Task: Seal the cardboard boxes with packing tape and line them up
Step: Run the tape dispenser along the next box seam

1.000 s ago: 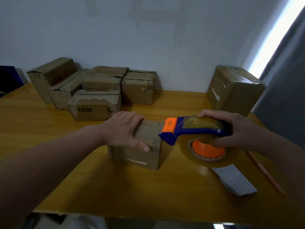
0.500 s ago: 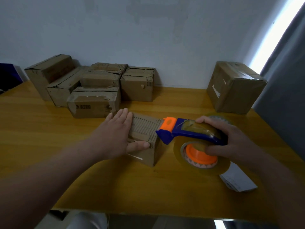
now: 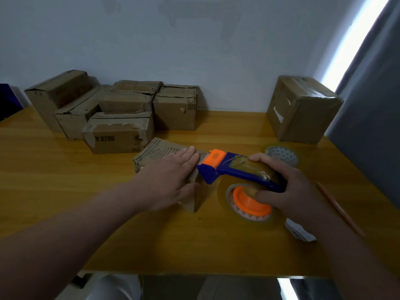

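The left hand (image 3: 171, 180) lies flat on the box (image 3: 155, 153), fingers straight and close together across the ribbed top, thumb down against the near side, pressing it to the table (image 3: 194, 245). The right hand (image 3: 287, 187) grips the dispenser (image 3: 238, 171), fingers curled over the blue handle and thumb tucked by the orange hub, with the roll (image 3: 229, 190) hanging below.

A second ago the orange nose (image 3: 213, 159) hung just off the box's right edge. Half a second ago it met that edge, and now it sits on the top at the far right corner, touching or almost touching the left fingertips. The box has also swung round, so a corner now points toward the person, and the left hand has slid further across the top.

The box sits mid-table, near the front box of the stack (image 3: 118, 135) against the wall and well apart from the big box (image 3: 303, 109) on the right. A spare roll (image 3: 281, 155) now shows behind the right hand, and a slip (image 3: 300, 231) and a pencil (image 3: 339, 211) lie to its right.

I judge the tape end is being planted on the box, so the sealing pull is about to begin. No fresh strip shows on the top yet. The left fingers lie in the nose's path and will likely need to give way
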A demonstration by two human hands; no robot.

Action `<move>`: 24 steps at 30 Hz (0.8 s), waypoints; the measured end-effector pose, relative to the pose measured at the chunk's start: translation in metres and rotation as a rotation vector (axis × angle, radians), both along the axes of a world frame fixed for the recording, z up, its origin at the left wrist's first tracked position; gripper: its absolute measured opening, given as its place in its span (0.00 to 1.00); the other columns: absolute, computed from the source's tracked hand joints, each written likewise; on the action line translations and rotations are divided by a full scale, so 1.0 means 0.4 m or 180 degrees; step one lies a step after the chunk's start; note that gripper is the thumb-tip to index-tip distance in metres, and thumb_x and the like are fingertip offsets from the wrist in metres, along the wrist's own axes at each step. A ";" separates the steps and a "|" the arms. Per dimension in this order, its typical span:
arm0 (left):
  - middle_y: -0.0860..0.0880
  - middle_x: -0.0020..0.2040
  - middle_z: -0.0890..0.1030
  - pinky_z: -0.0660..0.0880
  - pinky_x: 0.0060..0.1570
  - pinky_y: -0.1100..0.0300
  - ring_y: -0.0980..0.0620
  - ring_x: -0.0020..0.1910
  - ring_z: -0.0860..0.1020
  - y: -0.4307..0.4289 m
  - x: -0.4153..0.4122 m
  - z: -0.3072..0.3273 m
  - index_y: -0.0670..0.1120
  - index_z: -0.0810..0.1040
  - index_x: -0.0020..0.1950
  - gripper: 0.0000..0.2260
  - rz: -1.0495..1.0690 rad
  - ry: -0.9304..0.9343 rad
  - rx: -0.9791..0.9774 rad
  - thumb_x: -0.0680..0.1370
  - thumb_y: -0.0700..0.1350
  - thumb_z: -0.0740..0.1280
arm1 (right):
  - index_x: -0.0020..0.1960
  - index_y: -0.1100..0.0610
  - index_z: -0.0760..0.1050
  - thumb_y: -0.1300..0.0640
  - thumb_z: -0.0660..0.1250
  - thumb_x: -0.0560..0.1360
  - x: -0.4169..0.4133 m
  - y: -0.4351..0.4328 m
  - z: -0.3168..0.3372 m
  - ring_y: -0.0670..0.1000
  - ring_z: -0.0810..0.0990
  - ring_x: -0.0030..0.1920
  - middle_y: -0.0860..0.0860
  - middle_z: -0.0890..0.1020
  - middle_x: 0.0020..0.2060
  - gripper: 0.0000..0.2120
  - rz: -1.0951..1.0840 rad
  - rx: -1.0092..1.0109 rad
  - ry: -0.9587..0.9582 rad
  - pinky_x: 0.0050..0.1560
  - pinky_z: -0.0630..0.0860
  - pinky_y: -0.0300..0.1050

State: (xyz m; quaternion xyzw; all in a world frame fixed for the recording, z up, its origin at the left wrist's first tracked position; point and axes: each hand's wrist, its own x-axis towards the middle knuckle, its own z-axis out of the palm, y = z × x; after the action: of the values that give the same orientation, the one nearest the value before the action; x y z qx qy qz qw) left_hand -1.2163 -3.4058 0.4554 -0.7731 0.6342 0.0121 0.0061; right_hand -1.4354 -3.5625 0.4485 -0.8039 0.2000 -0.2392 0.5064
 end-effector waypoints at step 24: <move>0.54 0.78 0.43 0.54 0.74 0.53 0.55 0.77 0.47 0.003 0.051 0.003 0.62 0.38 0.73 0.35 -0.0230 0.0109 -0.0010 0.68 0.71 0.41 | 0.57 0.32 0.73 0.39 0.68 0.56 -0.114 0.070 0.047 0.32 0.76 0.51 0.29 0.76 0.51 0.29 -0.0131 -0.0873 0.0386 0.40 0.72 0.23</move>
State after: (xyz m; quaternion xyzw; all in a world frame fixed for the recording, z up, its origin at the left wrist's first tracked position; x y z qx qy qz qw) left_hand -1.1960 -3.4048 0.4567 -0.7493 0.6617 0.0242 -0.0055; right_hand -1.4810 -3.5345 0.4671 -0.8743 0.2120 -0.2256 0.3738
